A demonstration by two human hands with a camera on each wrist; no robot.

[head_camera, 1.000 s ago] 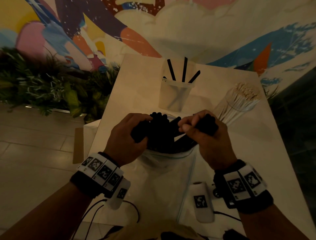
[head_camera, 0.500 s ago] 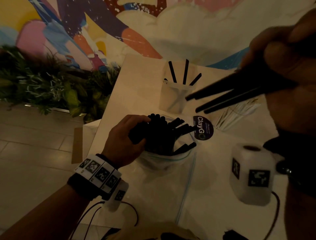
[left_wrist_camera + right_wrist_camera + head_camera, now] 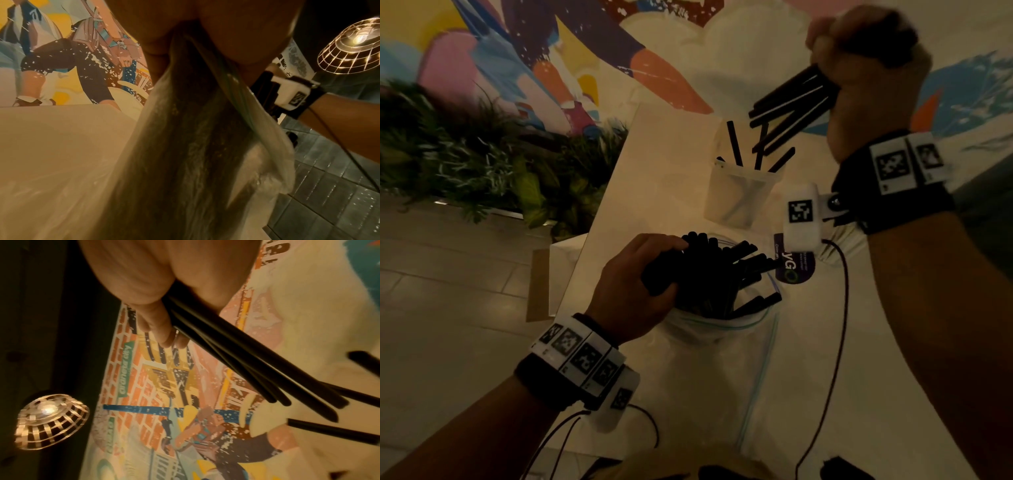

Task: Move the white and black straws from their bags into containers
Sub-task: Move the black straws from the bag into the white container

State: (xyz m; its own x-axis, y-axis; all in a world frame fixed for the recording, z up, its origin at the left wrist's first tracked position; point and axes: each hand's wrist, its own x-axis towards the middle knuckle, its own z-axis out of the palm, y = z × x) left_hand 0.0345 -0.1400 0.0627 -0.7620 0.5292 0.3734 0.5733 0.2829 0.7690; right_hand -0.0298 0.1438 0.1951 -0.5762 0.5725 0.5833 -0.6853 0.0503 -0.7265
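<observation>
A clear zip bag point(image 3: 709, 346) stands on the white table point(image 3: 664, 164), stuffed with black straws point(image 3: 722, 274). My left hand point(image 3: 640, 277) grips the bag and straw bundle near its mouth; in the left wrist view the bag point(image 3: 185, 146) hangs below the palm. My right hand point(image 3: 859, 68) is raised at the upper right, gripping several black straws point(image 3: 791, 106) that point down-left above a translucent cup point(image 3: 739, 192) holding a few black straws. The right wrist view shows the held straws point(image 3: 236, 350) fanning out from my fingers point(image 3: 156, 324).
White straws point(image 3: 839, 240) lie behind my right wrist, mostly hidden. A dark round label point(image 3: 794, 263) lies on the table beside the bag. Plants point(image 3: 482, 164) line the floor left of the table. Cables point(image 3: 832, 342) trail over the table's near side.
My right hand pulled a few black straws out of the bag, lifted them high to the right, and has now swung them over the cup. My left hand kept holding the bag.
</observation>
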